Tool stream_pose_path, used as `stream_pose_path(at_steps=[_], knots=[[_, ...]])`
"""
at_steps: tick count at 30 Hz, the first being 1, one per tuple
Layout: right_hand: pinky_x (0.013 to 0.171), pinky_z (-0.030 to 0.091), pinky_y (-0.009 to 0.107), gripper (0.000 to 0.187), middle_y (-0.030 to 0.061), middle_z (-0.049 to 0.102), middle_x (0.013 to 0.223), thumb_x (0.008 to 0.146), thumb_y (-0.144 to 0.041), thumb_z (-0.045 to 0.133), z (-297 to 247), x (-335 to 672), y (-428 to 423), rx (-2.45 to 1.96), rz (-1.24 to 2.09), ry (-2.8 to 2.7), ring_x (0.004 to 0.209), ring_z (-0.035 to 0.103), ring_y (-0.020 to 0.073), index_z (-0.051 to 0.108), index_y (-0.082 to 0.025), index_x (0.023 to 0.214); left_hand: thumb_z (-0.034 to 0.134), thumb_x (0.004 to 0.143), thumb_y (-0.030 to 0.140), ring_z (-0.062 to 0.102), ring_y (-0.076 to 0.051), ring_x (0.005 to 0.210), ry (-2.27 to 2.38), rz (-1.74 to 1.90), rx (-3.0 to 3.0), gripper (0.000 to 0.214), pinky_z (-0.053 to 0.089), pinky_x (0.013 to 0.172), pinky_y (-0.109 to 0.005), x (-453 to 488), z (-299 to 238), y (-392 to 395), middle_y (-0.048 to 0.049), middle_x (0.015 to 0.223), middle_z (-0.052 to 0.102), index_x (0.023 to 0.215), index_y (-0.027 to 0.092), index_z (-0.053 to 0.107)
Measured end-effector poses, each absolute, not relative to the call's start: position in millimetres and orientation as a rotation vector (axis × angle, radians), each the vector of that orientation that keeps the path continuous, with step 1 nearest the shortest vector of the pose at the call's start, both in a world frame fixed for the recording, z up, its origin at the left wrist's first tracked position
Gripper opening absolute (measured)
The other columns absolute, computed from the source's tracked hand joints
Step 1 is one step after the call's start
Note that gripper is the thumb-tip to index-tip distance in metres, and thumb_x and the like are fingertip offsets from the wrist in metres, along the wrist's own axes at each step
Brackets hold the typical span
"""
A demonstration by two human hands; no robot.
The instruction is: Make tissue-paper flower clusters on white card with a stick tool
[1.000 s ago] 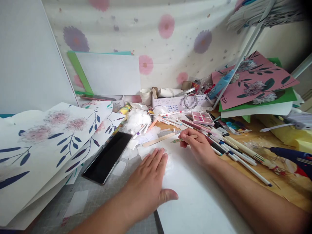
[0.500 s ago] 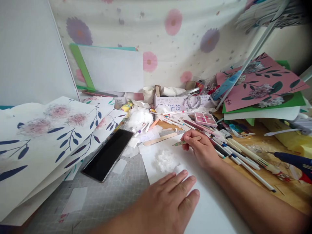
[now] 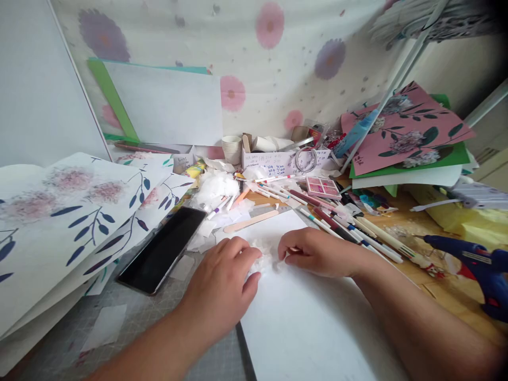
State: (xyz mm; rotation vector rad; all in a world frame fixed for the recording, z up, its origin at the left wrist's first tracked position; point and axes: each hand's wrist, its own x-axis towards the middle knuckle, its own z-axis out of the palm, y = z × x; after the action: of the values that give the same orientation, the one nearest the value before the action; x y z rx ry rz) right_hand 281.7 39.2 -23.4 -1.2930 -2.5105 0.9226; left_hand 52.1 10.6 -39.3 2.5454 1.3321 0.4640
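A small white tissue-paper flower (image 3: 265, 257) lies on a white sheet of paper (image 3: 309, 317) in front of me. My left hand (image 3: 220, 283) curls its fingers against the flower's left side. My right hand (image 3: 313, 251) is closed beside the flower's right edge, fingertips touching it. The pen it held earlier is hidden inside the fist, so I cannot tell if it is still there. A wooden craft stick (image 3: 251, 220) lies just beyond the sheet.
A black phone (image 3: 161, 248) lies face up on the grey cutting mat (image 3: 159, 323). Floral printed sheets (image 3: 67, 211) overlap at left. Many pens (image 3: 357, 227) and a pink palette (image 3: 321, 186) crowd the right, with a blue glue gun (image 3: 472, 259).
My left hand moved forward from the sheet's near edge to the flower and curled. My right hand came left and down to the flower's other side; the pen tip no longer shows.
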Motion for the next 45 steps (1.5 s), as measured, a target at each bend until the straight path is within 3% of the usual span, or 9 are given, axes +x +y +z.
stream_pose_path(at_steps=[5,9,15,20,28,34,38,45], knots=[[0.061,0.036,0.023,0.019,0.0007,0.06,0.083,0.069,-0.013,0.057,-25,274,36,-1.348,0.821,-2.631,0.069,0.051,0.0133,0.064,-0.019,0.085,0.049,0.084,0.015,0.052,-0.021,0.089,1.291,0.382,2.529,0.02,0.045,0.079,-0.039,52,-36,8,-0.0033,0.096,0.058,0.088,0.022,0.066],[0.061,0.035,0.023,0.013,0.0003,0.058,0.081,0.068,-0.008,0.052,-25,274,37,-1.338,0.849,-2.627,0.07,0.05,0.0124,0.059,-0.017,0.073,0.047,0.084,0.014,0.052,-0.02,0.088,1.27,0.348,2.519,0.022,0.044,0.079,-0.038,52,-33,8,-0.0023,0.093,0.059,0.083,0.022,0.068],[0.059,0.035,0.022,0.012,-0.0018,0.056,0.076,0.068,-0.008,0.052,-25,274,41,-1.341,0.931,-2.486,0.066,0.047,0.0105,0.058,-0.018,0.073,0.047,0.084,0.012,0.053,-0.019,0.087,1.236,0.36,2.527,0.022,0.044,0.08,-0.039,49,-33,8,-0.0015,0.094,0.06,0.081,0.022,0.067],[0.059,0.034,0.023,0.016,-0.0013,0.055,0.074,0.065,-0.003,0.051,-32,278,45,-1.4,0.721,-2.495,0.065,0.047,0.011,0.057,-0.017,0.069,0.05,0.084,0.014,0.052,-0.02,0.091,1.124,0.369,2.61,0.015,0.044,0.082,-0.04,49,-35,8,0.0011,0.1,0.063,0.078,0.019,0.062],[0.066,0.041,0.022,0.035,0.0024,0.054,0.087,0.078,-0.001,0.05,-41,257,38,-1.064,0.728,-2.348,0.073,0.054,0.0109,0.067,-0.021,0.101,0.051,0.086,0.016,0.052,-0.022,0.09,1.082,0.336,2.722,0.015,0.045,0.081,-0.043,50,-37,5,-0.0002,0.095,0.066,0.088,0.019,0.065],[0.064,0.04,0.022,0.029,0.0028,0.055,0.088,0.071,0.003,0.051,-44,250,39,-1.18,0.586,-2.439,0.068,0.053,0.0101,0.07,-0.017,0.083,0.048,0.087,0.015,0.052,-0.021,0.085,1.097,0.33,2.718,0.018,0.044,0.078,-0.042,50,-36,5,-0.0006,0.085,0.066,0.081,0.019,0.065],[0.066,0.041,0.022,0.03,0.0029,0.057,0.089,0.07,0.003,0.052,-44,259,42,-1.178,0.6,-2.468,0.07,0.055,0.0105,0.07,-0.017,0.083,0.046,0.087,0.015,0.052,-0.02,0.083,1.112,0.315,2.675,0.019,0.043,0.079,-0.041,50,-36,7,0.0002,0.082,0.064,0.075,0.019,0.061],[0.068,0.042,0.023,0.031,0.0035,0.06,0.088,0.071,0.003,0.052,-40,262,41,-1.152,0.658,-2.519,0.073,0.057,0.0118,0.071,-0.017,0.085,0.044,0.086,0.015,0.053,-0.022,0.086,1.28,0.333,2.5,0.019,0.044,0.077,-0.039,52,-36,11,-0.0019,0.085,0.061,0.095,0.022,0.06]])
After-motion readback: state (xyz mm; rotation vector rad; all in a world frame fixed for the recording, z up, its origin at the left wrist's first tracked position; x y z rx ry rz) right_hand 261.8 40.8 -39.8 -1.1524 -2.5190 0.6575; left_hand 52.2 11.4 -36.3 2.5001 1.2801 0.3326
